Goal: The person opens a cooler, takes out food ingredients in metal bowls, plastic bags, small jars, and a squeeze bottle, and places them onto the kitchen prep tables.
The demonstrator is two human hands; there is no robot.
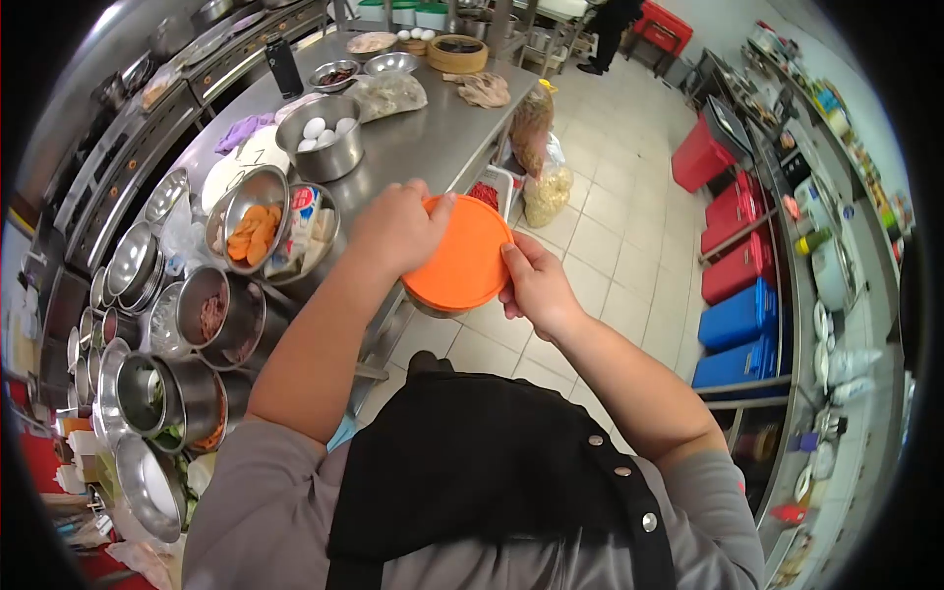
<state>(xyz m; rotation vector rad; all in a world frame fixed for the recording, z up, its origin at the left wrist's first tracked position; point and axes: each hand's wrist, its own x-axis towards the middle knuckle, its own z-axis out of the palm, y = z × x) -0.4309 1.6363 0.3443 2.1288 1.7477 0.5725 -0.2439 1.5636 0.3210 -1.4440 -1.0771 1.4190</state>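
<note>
Out in front of my body, beside the steel table's edge, I hold a round container with an orange lid [459, 254]. My left hand [401, 228] grips its left and upper rim, the thumb lying over the lid. On the right side my right hand [536, 285] pinches the rim, thumb on top and fingers curled at the side and below. The lid looks level and lies on the container, whose lower part shows only as a thin strip under the front edge. Left of my hands stands a steel pot [321, 138] with several white eggs.
The steel table [393, 147] holds bowls of orange slices [254, 232], meat and vegetables. Filled bags [547, 197] stand on the tiled floor beyond my hands. Red bins [733, 211] and blue bins [737, 329] line the right. A person [612, 34] stands at the far end.
</note>
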